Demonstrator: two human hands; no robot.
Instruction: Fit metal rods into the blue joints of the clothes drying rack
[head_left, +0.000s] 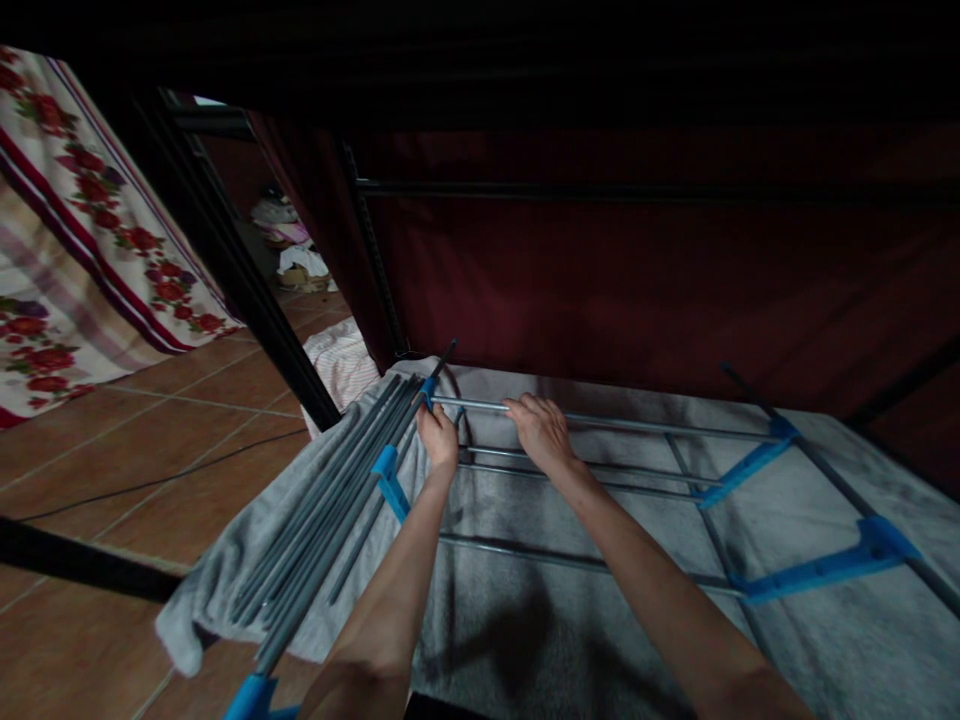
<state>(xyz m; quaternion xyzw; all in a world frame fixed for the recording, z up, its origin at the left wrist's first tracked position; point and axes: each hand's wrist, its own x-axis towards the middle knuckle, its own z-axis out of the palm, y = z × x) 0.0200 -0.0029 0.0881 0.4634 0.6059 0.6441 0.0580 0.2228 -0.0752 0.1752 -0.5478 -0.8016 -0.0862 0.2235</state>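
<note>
My left hand point(438, 436) is closed around a blue plastic connector point(427, 392) where a long grey tube meets a thinner metal rod. The fingers of my right hand point(541, 430) are wrapped over that metal rod point(645, 424), a short way to the right. The rod runs across to another blue connector point(783, 430) on the far-right tube. Together the tubes, rods and blue brackets form a rack frame lying on a grey blanket. Nearer to me on the left tube sits a blue bracket point(387, 470), partly behind my left forearm.
Several loose grey tubes point(330, 490) lie side by side along the left of the grey blanket point(555, 620). A black post point(247, 270) rises at the left, and a dark red curtain point(637, 280) hangs behind. A cable point(150, 482) crosses the tiled floor point(90, 450).
</note>
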